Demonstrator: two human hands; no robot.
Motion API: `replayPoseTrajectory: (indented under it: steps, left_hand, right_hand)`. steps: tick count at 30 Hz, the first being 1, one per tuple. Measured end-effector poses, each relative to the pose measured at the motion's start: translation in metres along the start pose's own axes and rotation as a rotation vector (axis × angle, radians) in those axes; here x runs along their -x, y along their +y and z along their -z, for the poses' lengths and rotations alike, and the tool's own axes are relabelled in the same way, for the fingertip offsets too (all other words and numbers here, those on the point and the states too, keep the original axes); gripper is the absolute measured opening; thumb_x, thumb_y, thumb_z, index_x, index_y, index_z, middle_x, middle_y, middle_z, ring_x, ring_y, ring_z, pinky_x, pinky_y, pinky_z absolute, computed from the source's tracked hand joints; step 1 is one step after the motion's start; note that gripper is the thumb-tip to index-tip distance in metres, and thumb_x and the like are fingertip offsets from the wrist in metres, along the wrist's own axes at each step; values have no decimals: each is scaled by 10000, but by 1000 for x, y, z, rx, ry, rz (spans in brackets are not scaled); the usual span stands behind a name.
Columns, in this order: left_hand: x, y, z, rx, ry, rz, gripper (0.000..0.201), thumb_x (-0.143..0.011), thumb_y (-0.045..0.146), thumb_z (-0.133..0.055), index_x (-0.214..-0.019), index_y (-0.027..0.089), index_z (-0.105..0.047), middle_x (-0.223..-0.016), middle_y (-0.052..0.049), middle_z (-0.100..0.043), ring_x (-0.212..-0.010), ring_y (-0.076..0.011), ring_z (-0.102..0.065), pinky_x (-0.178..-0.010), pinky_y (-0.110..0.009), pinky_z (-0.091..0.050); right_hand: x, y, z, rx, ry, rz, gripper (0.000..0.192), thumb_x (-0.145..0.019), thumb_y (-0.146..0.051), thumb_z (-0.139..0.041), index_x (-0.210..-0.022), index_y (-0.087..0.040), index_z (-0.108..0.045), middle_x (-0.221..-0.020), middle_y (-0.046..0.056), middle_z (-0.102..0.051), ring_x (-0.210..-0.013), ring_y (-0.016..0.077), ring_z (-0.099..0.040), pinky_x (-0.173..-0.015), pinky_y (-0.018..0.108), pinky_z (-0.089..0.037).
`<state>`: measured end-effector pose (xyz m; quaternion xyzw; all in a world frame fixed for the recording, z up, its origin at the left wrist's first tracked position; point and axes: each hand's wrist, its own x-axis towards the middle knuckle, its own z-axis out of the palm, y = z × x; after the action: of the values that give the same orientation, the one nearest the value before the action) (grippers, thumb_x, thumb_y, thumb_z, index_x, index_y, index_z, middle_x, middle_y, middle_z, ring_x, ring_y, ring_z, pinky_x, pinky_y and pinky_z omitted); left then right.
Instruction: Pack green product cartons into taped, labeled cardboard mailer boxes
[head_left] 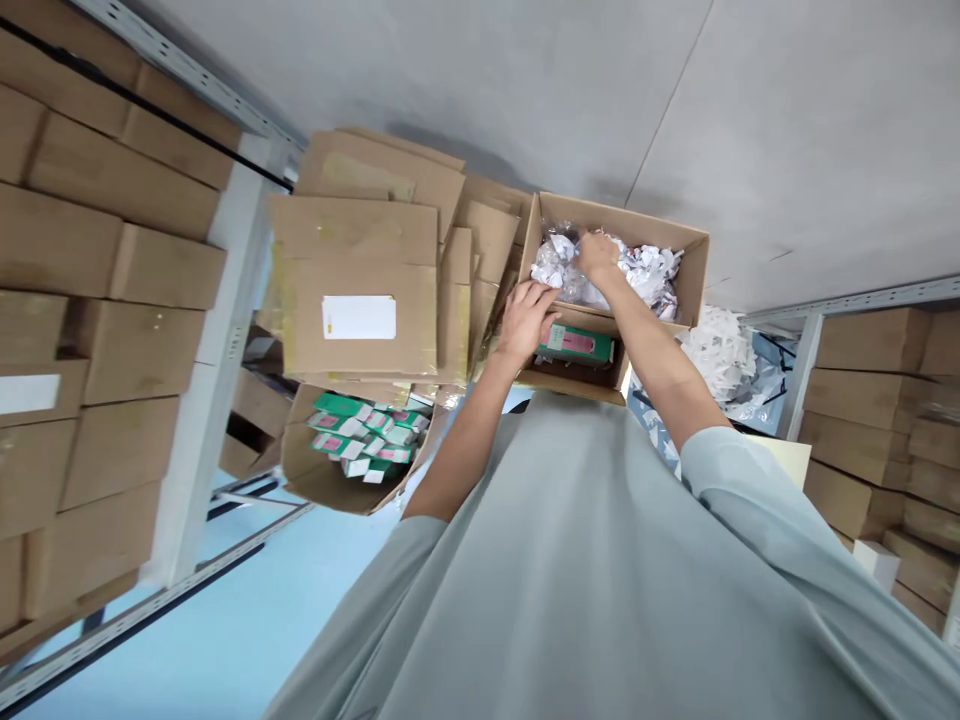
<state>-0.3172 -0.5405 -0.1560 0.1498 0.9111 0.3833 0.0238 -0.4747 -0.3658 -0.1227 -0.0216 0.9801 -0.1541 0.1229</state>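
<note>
My right hand (pixel 598 252) reaches into an open cardboard box (pixel 694 280) of crumpled white paper (pixel 652 268) and clear plastic wrap. Its fingers are curled down into the filling, and their tips are hidden. My left hand (pixel 527 318) lies over the near left corner of that box, fingers stretched out and thumb apart. Just below it, a second cardboard box (pixel 574 382) stands open, holding a green box with a pink panel (pixel 576 344). My right forearm passes over the near rim of the paper-filled box.
Flattened cardboard (pixel 360 240) is stacked to the left, above a carton (pixel 322 485) of several small green-and-white boxes (pixel 367 435). Shelves of cardboard boxes (pixel 142 350) flank both sides. White paper scraps (pixel 720 355) heap up at right. A grey wall (pixel 525 90) stands behind.
</note>
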Motion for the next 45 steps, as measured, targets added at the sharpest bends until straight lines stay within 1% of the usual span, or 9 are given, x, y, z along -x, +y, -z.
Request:
replayPoseTrajectory:
  steps: [5, 10, 14, 19, 28, 33, 38, 42, 45]
  left_hand:
    - [2, -2, 0, 23, -10, -15, 492, -1079, 297, -665, -1562, 218, -716, -1567, -160, -698, -1538, -380, -528, -1352, -549, -414]
    - [2, -4, -3, 75, 9, -24, 499, -1084, 294, -651, -1573, 220, -711, -1578, -149, -684, -1533, -376, -526, -1372, -543, -413]
    - [3, -4, -4, 82, 18, -31, 490, -1096, 284, -626, -1575, 211, -703, -1567, -143, -681, -1544, -367, -522, -1394, -526, -397]
    - [5, -3, -4, 76, 27, -34, 480, -1097, 286, -616, -1565, 218, -702, -1547, -144, -689, -1522, -365, -536, -1393, -529, -403]
    - [5, -2, 0, 88, 31, -15, 463, -1094, 317, -628, -1542, 244, -718, -1519, -156, -693, -1508, -369, -539, -1376, -535, -422]
    - [6, -3, -2, 84, 46, -12, 457, -1096, 318, -625, -1537, 245, -720, -1517, -153, -692, -1509, -360, -541, -1381, -519, -418]
    - [5, -5, -4, 82, 52, 6, 460, -1085, 330, -636, -1530, 252, -724, -1507, -150, -692, -1516, -370, -536, -1381, -522, -421]
    - [4, -7, -6, 84, 53, 3, 458, -1092, 334, -628, -1529, 237, -721, -1510, -158, -687, -1516, -370, -540, -1386, -522, -419]
    - [4, -9, -8, 79, 61, -7, 454, -1094, 330, -640, -1526, 216, -722, -1507, -173, -685, -1525, -375, -540, -1385, -531, -426]
  right_hand:
    - [40, 16, 11, 25, 54, -70, 418, -1107, -216, -614, -1504, -101, -679, -1379, 258, -775, -1358, 387, -720, -1181, 636, -531]
    - [159, 19, 51, -68, 166, -21, 505, -1186, -422, -477, -1639, -218, -574, -1496, 198, -727, -1352, 395, -714, -1158, 592, -569]
    - [251, -4, 47, -97, -27, -22, 457, -1140, -365, -571, -1578, -259, -649, -1404, 143, -794, -1198, 350, -780, -1077, 469, -611]
    - [287, -15, 17, 52, -203, -210, 468, -1131, -288, -572, -1590, -243, -657, -1402, 194, -788, -1189, 377, -801, -977, 456, -642]
    - [281, 6, 13, 58, -64, -326, 631, -1144, -342, -511, -1760, -207, -489, -1416, 239, -775, -1124, 403, -820, -914, 487, -663]
    - [260, 25, 38, -27, 4, -311, 492, -1175, -366, -490, -1630, -241, -632, -1393, 176, -804, -1193, 388, -801, -1045, 513, -629]
    - [169, 73, 62, -14, 153, -326, 445, -1154, -309, -524, -1552, -162, -658, -1441, 238, -752, -1330, 418, -734, -1155, 597, -572]
    - [84, 98, 60, 18, 102, -367, 452, -1144, -300, -635, -1521, -51, -633, -1457, 297, -733, -1403, 425, -700, -1200, 632, -533]
    - [49, 104, 52, 118, 2, -378, 528, -1234, -343, -459, -1471, 107, -598, -1494, 336, -684, -1484, 377, -671, -1245, 533, -490]
